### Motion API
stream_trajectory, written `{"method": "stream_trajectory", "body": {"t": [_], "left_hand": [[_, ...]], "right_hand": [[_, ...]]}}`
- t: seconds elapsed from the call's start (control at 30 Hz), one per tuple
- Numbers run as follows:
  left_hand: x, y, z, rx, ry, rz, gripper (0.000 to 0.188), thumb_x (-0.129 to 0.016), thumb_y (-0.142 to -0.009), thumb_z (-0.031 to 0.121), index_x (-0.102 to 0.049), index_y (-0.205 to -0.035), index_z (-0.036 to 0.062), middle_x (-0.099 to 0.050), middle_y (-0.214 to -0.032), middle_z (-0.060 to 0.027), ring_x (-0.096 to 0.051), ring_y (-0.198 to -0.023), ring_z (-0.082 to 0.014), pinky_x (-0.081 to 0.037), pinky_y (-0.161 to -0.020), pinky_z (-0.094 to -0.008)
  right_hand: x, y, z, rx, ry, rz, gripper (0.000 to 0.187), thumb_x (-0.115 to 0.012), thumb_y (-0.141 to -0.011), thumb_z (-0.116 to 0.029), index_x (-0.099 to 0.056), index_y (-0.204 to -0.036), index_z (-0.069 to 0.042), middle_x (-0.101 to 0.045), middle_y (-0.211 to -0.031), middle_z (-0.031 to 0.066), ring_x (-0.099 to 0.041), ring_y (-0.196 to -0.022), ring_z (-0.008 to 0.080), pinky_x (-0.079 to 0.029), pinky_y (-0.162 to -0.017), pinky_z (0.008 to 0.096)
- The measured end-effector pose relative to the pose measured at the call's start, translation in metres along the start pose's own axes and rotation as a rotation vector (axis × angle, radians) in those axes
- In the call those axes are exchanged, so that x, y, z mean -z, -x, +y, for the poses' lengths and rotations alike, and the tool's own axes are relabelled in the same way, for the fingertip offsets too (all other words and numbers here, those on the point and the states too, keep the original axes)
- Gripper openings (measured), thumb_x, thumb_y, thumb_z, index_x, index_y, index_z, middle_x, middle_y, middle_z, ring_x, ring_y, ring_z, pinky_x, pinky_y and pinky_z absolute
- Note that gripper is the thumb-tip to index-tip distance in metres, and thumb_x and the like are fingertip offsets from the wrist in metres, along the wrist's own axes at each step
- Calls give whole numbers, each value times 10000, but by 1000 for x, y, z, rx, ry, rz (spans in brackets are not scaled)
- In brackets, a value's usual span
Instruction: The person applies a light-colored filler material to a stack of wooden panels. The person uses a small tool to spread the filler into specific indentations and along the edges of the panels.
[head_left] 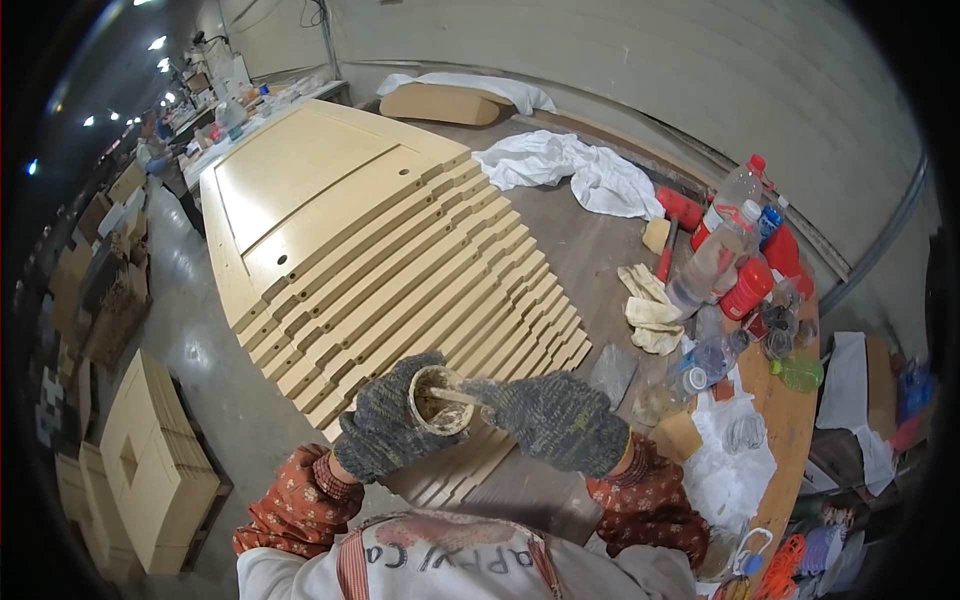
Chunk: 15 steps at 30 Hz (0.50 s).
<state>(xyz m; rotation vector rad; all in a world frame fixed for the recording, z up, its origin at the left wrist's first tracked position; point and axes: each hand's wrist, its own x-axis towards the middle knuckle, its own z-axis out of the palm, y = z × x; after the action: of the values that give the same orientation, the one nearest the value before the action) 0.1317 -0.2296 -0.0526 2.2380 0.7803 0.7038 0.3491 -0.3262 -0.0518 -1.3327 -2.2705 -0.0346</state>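
Observation:
Both my hands wear dark grey knitted work gloves. My left hand [385, 425] is wrapped round a small pale cup [416, 405] with a crusted rim and brownish residue inside. In my right hand [555, 420] is the handle of a thin stirring tool or brush [455, 396], whose far end reaches into the cup; its tip is hidden there. Just beyond the cup lies a stepped stack of cream-coloured panels [330, 190], each shifted from the one below, with notched edges and small round holes.
Plastic bottles [715, 250], a red hammer [670, 245], a wrinkled glove [652, 310] and a white cloth [575, 170] crowd the table's right side. A foam-like block [440, 103] sits at the back. More panels [160, 460] stand on the floor at left, where a person [155, 155] is farther off.

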Motion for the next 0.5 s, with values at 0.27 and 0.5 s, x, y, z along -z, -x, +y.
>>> {"method": "stream_trajectory", "body": {"t": [0.27,0.5], "left_hand": [[10,-7,-15,39,194,27,817,-881,-576,308,-486,-1238,38,-573,-1165,-119,-583,-1041,-199,-482,-889,-318],[15,3,-15,61,340,137,820,-883,-577,244,-462,-1246,27,-564,-1181,-110,-564,-1053,-161,-468,-914,-317]], "right_hand": [[5,-13,6,-160,-335,71,299,-605,-870,-89,-552,-1154,-12,-633,-1002,79,-605,-827,123,-516,-686,279],[2,-32,2,-352,-615,123,198,-593,-878,-113,-606,-1048,-11,-626,-873,77,-601,-721,142,-496,-618,281]]}}
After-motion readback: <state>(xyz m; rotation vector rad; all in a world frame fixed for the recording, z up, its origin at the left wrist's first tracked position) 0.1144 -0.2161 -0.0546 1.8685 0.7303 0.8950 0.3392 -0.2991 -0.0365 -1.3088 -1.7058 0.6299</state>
